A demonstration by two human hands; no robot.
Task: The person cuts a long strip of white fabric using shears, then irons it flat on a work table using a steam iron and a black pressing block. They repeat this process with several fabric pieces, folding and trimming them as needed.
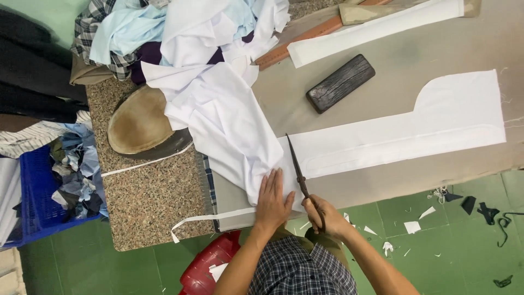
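The left hand (271, 201) lies flat and open, fingers spread, pinning the white fabric (240, 131) at the near desk (382, 76) edge; just beside it the right hand (323, 214) is closed on the scissors (297, 169), blades parted over the cloth; cutting looks underway; the next snip needs fabric held taut.
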